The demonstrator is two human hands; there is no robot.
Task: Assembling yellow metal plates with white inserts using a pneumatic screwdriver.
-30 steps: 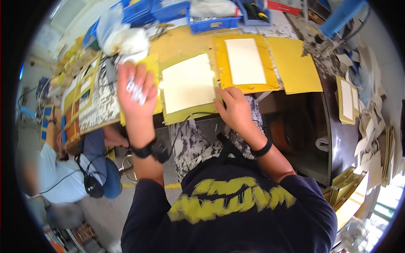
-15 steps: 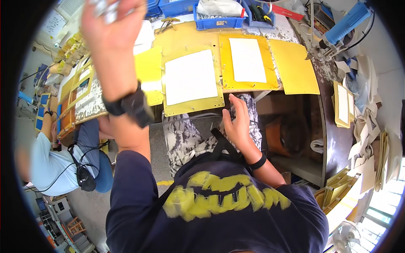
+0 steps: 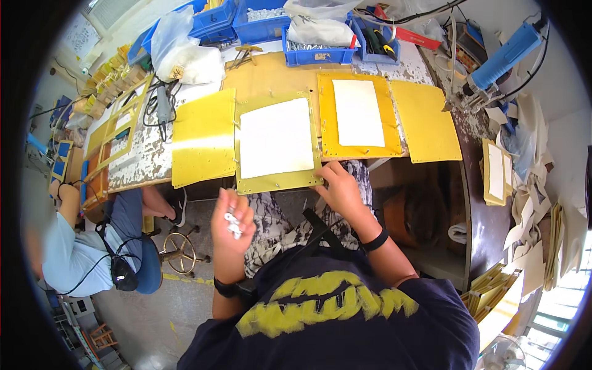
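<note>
Palm up, my left hand (image 3: 231,216) is curled around several small white plastic pieces (image 3: 233,227), just off the bench's front edge. My right hand (image 3: 343,194) has its thumb and fingertips pinched at the lower right corner of an olive-yellow board (image 3: 271,184); what lies between them is hidden. A white sheet (image 3: 276,139) covers most of that board, and small metal pins stand along its edges. Beside it on the right is an orange-yellow board (image 3: 391,117) with pins and another white sheet (image 3: 357,112). Plain yellow boards (image 3: 203,139) (image 3: 425,122) flank the two.
Blue bins (image 3: 317,57) with screws and white pieces line the bench's back, near a plastic bag (image 3: 176,49). A blue-handled tool (image 3: 509,55) stands at right. Stacked boards (image 3: 493,287) sit lower right. At left, a seated co-worker (image 3: 86,240) works beside a stool (image 3: 149,265).
My left hand has come back from the far side of the bench with the white pieces, down toward my lap. My right hand has closed at the olive-yellow board's corner. The view has tilted slightly.
</note>
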